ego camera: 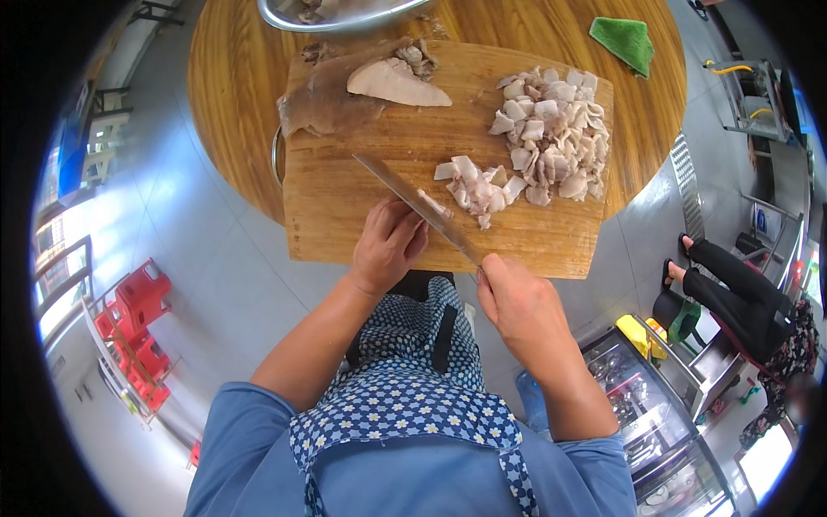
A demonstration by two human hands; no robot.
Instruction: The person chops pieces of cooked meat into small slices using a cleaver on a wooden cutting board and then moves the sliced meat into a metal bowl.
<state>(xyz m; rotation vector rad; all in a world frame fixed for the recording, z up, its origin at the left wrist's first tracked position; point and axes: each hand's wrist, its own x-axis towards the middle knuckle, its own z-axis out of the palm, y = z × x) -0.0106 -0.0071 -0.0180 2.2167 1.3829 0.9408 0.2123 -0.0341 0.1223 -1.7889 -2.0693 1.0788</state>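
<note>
My right hand (523,297) grips the handle end of a long kitchen knife (413,200), whose blade slants up and left over the wooden cutting board (362,226). Close against the blade's near side, my left hand (391,239) has its fingers curled down on a piece of meat, mostly hidden by the fingers. A thin cut strip of meat (436,204) shows just past the blade. Right of it lies a small heap of cut meat pieces (478,187), and a larger pile of cut meat (555,136) covers the board's right side.
A pale meat slab (397,84) and a flat brownish sheet of meat or skin (333,97) lie at the board's far left. Beyond is a metal bowl (336,26). A green cloth (623,45) rests on the round wooden table (226,116). Another person (736,297) is at the right.
</note>
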